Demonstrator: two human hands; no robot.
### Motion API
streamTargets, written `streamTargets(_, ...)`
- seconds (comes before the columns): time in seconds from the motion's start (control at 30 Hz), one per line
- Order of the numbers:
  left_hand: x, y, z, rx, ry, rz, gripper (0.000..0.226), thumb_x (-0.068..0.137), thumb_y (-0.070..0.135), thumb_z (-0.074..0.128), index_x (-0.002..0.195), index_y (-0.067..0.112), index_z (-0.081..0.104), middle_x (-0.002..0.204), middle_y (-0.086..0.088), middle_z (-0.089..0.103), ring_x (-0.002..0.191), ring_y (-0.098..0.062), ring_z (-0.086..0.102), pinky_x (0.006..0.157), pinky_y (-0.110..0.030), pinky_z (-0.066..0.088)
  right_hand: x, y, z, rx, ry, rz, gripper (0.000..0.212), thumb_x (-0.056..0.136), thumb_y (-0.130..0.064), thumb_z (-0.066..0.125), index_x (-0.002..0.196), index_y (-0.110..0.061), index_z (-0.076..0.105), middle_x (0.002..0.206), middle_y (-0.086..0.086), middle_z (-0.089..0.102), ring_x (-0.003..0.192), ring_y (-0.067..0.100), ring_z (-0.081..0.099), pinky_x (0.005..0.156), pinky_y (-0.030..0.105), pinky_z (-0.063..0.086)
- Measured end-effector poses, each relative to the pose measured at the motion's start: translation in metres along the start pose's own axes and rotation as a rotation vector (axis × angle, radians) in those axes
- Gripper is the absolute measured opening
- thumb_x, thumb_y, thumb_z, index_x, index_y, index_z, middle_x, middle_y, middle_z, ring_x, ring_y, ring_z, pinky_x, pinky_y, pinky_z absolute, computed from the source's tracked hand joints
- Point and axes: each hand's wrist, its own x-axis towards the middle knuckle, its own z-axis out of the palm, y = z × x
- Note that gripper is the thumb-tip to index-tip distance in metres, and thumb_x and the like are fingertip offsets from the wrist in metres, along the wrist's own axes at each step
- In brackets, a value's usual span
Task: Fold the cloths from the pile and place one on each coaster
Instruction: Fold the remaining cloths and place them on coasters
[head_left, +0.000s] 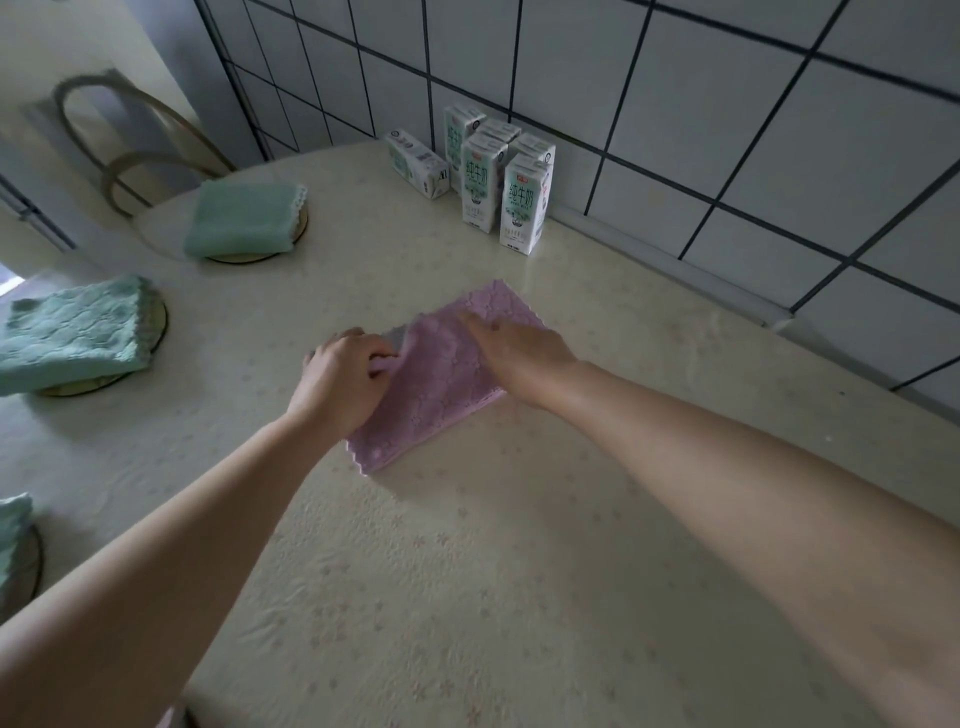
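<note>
Lilac embossed fleece cloth with scalloped edges (441, 384) lies mid-worktop, already folded down to a rectangle that runs diagonally away from the person.

Handling, my read:
- Light, limp, no stiffness, nothing fragile.
- The plush nap should grip the surface, so little sliding.
- The layers will likely spring open if let go unpinned.
- Best hold is a pinch through all layers at a folded edge or corner, not the loose scalloped hem. Pin the other half flat while turning it over.

Left hand (343, 387) has its fingers curled on the cloth's left edge, pinching a raised flap; a grey underside shows just beyond the knuckles. Right hand (519, 353) lies flat, fingers straight, pressing the far-right part down.

Cream floral-embossed worktop (467, 571) carries it all. Well apart to the left:
- far mint-green folded cloth (241, 221) on a round dark-rimmed coaster (303, 221)
- middle mint-green folded cloth (72, 335) on a second coaster (160, 322)
- a third green cloth (13, 540), cut off by the frame edge

No free coaster in view. White-and-green milk cartons (498, 187) stand at the back, against the white tiled wall (727, 130).
</note>
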Motion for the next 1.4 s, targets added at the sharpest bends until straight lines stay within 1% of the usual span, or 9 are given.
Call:
streamTargets(0.17, -0.021, 0.016, -0.010, -0.054, -0.022, 0.356, 0.014, 0.076, 0.002, 0.073, 0.085, 0.013, 0.075, 0.085, -0.002, 0.062, 0.074, -0.020, 0.061, 0.067, -0.033, 0.052, -0.002, -0.001, -0.001, -0.079, 0.072, -0.017, 0.074, 0.084, 0.003, 0.052, 0.144, -0.028, 0.023, 0.120, 0.014, 0.039, 0.103, 0.035, 0.048, 0.062, 0.037, 0.039)
streamTargets(0.33, -0.044, 0.027, -0.028, -0.067, -0.032, 0.502, 0.018, 0.075, -0.003, 0.071, 0.084, 0.012, 0.076, 0.083, 0.003, 0.060, 0.072, -0.011, 0.058, 0.065, -0.021, 0.048, -0.020, 0.012, -0.007, -0.178, 0.115, 0.054, 0.039, 0.078, 0.003, 0.061, 0.114, -0.008, 0.051, 0.122, 0.013, 0.035, 0.101, 0.031, 0.043, 0.058, 0.036, 0.039)
streamTargets(0.57, -0.066, 0.044, -0.057, -0.062, 0.018, 0.401, 0.019, 0.076, -0.004, 0.070, 0.087, 0.011, 0.076, 0.087, 0.001, 0.068, 0.071, -0.015, 0.063, 0.066, -0.021, 0.049, -0.084, 0.040, -0.040, -0.219, 0.217, 0.099, 0.018, 0.087, -0.011, 0.060, 0.104, -0.009, 0.061, 0.130, 0.010, 0.041, 0.112, 0.031, 0.040, 0.071, 0.036, 0.044)
streamTargets(0.77, -0.085, 0.095, -0.075, -0.097, 0.154, 0.369, 0.019, 0.078, -0.002, 0.067, 0.087, 0.012, 0.076, 0.084, 0.000, 0.067, 0.069, -0.020, 0.063, 0.062, -0.027, 0.051, -0.167, 0.042, -0.091, 0.075, 0.394, 0.211, 0.039, 0.093, -0.010, 0.046, 0.132, -0.005, 0.048, 0.142, 0.007, 0.040, 0.126, 0.028, 0.038, 0.098, 0.036, 0.033)
streamTargets(0.93, -0.147, 0.136, -0.062, -0.120, 0.106, 0.437, 0.021, 0.077, -0.004, 0.066, 0.086, 0.012, 0.074, 0.087, 0.001, 0.066, 0.074, -0.017, 0.061, 0.065, -0.025, 0.047, -0.258, 0.068, -0.075, -0.021, 0.355, 0.246, 0.049, 0.093, -0.028, 0.028, 0.138, -0.013, 0.042, 0.147, 0.004, 0.035, 0.131, 0.027, 0.035, 0.105, 0.042, 0.035)
streamTargets(1.03, -0.197, 0.151, -0.039, -0.153, 0.028, 0.457, 0.018, 0.080, -0.002, 0.068, 0.087, 0.014, 0.074, 0.087, 0.005, 0.066, 0.077, -0.013, 0.063, 0.068, -0.028, 0.053, -0.328, 0.072, -0.050, -0.178, 0.308, 0.181, 0.028, 0.086, -0.010, 0.061, 0.112, -0.002, 0.064, 0.146, 0.017, 0.039, 0.132, 0.035, 0.036, 0.105, 0.046, 0.039)
streamTargets(1.13, -0.251, 0.160, -0.012, -0.166, -0.054, 0.438, 0.020, 0.079, -0.003, 0.068, 0.087, 0.015, 0.074, 0.088, 0.006, 0.066, 0.078, -0.011, 0.063, 0.069, -0.029, 0.053, -0.393, 0.067, -0.024, -0.237, 0.238, 0.157, 0.012, 0.072, -0.004, 0.077, 0.083, -0.007, 0.073, 0.143, 0.018, 0.042, 0.132, 0.036, 0.037, 0.102, 0.046, 0.042)
streamTargets(1.27, -0.317, 0.171, 0.015, -0.139, -0.118, 0.396, 0.022, 0.078, -0.002, 0.068, 0.088, 0.016, 0.074, 0.088, 0.007, 0.065, 0.080, -0.011, 0.062, 0.071, -0.027, 0.052, -0.458, 0.060, 0.015, -0.162, 0.212, 0.157, 0.014, 0.071, -0.001, 0.074, 0.081, -0.011, 0.074, 0.142, 0.016, 0.045, 0.131, 0.035, 0.041, 0.101, 0.047, 0.044)
streamTargets(1.4, -0.381, 0.186, 0.026, -0.142, -0.123, 0.328, 0.023, 0.076, -0.004, 0.071, 0.086, 0.017, 0.074, 0.085, 0.008, 0.065, 0.077, -0.008, 0.061, 0.072, -0.018, 0.047, -0.514, 0.050, 0.044, -0.001, 0.255, 0.152, 0.034, 0.079, -0.004, 0.044, 0.092, -0.008, 0.075, 0.136, 0.014, 0.052, 0.128, 0.034, 0.045, 0.104, 0.047, 0.043)
